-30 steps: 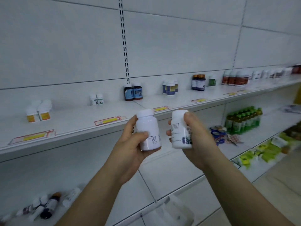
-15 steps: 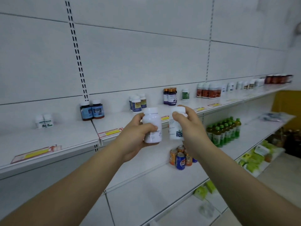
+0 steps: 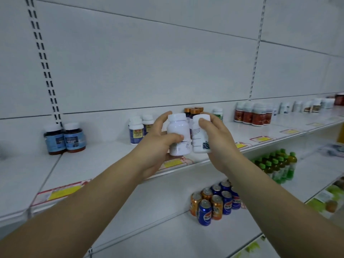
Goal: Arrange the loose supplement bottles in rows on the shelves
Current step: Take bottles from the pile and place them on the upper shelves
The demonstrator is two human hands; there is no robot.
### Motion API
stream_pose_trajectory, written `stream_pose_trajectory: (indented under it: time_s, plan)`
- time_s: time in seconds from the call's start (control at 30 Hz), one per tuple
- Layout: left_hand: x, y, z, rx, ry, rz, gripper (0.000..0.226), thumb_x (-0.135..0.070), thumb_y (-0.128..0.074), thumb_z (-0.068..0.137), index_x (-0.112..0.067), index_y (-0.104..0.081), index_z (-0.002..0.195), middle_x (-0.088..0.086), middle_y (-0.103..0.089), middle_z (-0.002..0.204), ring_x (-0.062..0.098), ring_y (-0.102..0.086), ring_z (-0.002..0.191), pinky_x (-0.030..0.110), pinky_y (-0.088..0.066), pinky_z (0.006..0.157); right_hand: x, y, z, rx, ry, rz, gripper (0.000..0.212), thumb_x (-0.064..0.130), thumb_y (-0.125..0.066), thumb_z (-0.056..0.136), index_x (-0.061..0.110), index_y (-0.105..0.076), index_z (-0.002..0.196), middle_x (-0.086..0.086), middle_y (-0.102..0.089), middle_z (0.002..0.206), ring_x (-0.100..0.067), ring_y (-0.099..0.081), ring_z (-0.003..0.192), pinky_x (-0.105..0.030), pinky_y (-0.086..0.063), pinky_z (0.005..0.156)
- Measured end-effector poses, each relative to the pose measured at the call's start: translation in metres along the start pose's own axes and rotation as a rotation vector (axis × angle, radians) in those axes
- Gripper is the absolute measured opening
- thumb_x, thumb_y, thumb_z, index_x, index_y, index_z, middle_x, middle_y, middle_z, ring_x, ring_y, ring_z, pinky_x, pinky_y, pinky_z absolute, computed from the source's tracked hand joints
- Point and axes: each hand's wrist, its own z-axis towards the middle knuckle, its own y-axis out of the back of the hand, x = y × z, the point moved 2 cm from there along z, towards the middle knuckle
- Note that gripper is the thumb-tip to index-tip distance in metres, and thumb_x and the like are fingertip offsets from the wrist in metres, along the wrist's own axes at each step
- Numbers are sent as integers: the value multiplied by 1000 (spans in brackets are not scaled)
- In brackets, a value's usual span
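White supplement bottles (image 3: 178,134), two, were held upright over the upper shelf (image 3: 104,161) edge, fingers (image 3: 162,118) of left hand (image 3: 154,148) and right hand (image 3: 220,142) curled round one each, unplaced; sorted groups (image 3: 251,115) stood behind.

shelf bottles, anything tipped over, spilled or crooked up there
Nothing stands out. The groups on the shelf stand upright as far as the blur shows, with no spill. Off it are only the left bottle in the left hand and the right bottle in the right hand, both upright.
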Motion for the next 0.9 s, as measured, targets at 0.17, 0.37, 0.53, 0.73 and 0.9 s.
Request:
stream_pose_trajectory:
  time_s: [0.17, 0.37, 0.53, 0.73, 0.9]
  plan:
    - [8, -27, 36, -79, -1, 25, 62, -1, -49, 92, -47, -36, 132, -3, -57, 109, 27, -63, 97, 47, -57, 78, -9, 32, 41, 11, -64, 33, 22, 36, -41, 99, 33, -61, 107, -8, -66, 108, -25, -65, 93, -41, -54, 72]
    - [32, -91, 72, -131, -12, 101, 50, -4, -48, 93, -49, -44, 115, 2, -61, 102, 27, -65, 91, 48, -57, 78, -11, 104, 76, 92, -99, 149, 29, 21, -37, 99, 33, -62, 104, -4, -66, 94, -19, -62, 79, -39, -52, 73]
    - [57, -164, 107, -137, -20, 154, 62, 4, -50, 88, -46, -38, 123, 4, -59, 111, 26, -65, 91, 41, -59, 71, -1, 189, 105, 152, -66, 20, 39, 12, -39, 94, 43, -57, 109, -6, -59, 98, -18, -58, 81, -36, -50, 71]
    - [80, -218, 135, -189, -48, 205, 67, 0, -57, 86, -52, -36, 123, -1, -53, 121, 24, -65, 97, 37, -59, 70, -1, 257, 136, 180, -82, -36, 34, 23, -53, 79, 49, -64, 97, -6, -60, 97, -22, -57, 86, -47, -49, 82]
    - [84, -244, 157, -198, -51, 210, 65, 1, -56, 86, -51, -36, 119, 2, -53, 120, 25, -65, 93, 42, -59, 72, -8, 276, 155, 138, -73, -52, 35, 28, -54, 69, 50, -64, 94, -7, -63, 109, -27, -62, 101, -54, -48, 97]
